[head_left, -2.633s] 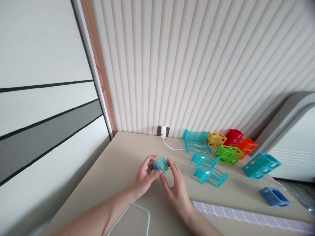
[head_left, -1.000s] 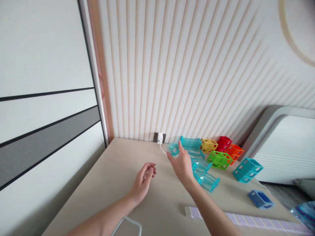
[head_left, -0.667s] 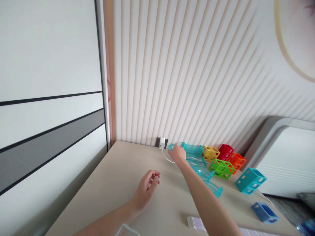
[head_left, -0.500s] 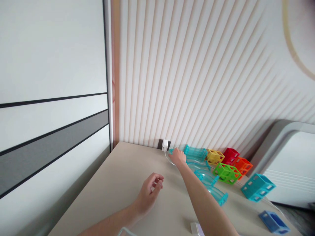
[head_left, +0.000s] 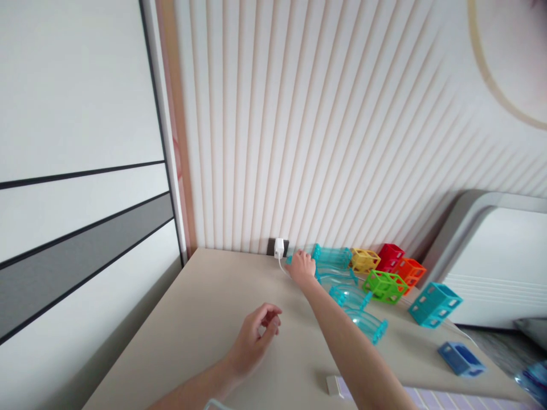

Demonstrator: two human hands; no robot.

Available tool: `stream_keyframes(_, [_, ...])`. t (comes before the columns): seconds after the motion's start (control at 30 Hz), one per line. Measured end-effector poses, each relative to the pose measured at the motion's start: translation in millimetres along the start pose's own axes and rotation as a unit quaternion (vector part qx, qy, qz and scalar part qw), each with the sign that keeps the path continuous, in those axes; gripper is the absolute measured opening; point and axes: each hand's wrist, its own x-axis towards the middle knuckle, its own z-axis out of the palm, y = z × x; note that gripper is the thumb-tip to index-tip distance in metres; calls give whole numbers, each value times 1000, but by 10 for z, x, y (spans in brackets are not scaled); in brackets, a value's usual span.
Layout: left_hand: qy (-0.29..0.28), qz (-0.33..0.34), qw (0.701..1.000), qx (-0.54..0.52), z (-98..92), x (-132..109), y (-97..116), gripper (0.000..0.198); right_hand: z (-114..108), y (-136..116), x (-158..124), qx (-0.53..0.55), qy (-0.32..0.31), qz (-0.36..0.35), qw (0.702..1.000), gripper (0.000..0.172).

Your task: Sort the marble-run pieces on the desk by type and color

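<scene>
My right hand (head_left: pixel 301 264) reaches to the back of the table by the wall, its fingers closed over a clear teal plastic piece (head_left: pixel 289 260). Only a bit of that piece shows at the hand's left side; the rest is covered. Beside it lie several similar clear teal curved pieces with knobbed ends (head_left: pixel 351 296), in a row running toward me. My left hand (head_left: pixel 254 339) hovers over or rests on the table, fingers loosely curled, with a gap to the thumb and nothing visible in it.
On the right stand open plastic blocks: yellow (head_left: pixel 364 260), red (head_left: pixel 390 257), orange (head_left: pixel 410 274), green (head_left: pixel 385 286), teal (head_left: pixel 435 304) and blue (head_left: pixel 461 359). A white charger (head_left: pixel 279 248) with a cable is in the wall socket. A purple-and-white strip (head_left: pixel 444 398) lies in front.
The view has shifted a little right, bringing more of the purple-and-white strip into sight. My right hand stays at the teal piece; my left hand keeps nearly the same pose.
</scene>
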Motion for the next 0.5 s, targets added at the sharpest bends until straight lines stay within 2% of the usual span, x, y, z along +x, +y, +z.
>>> stream_keyframes(0.23, [-30, -8, 999, 17, -7, -9, -11, 38, 27, 42, -55, -37, 17, -71, 997, 34])
stream_keyframes(0.5, [-35, -11, 999, 28, -6, 13, -21, 38, 68, 101, -4, -75, 30, -81, 993, 33])
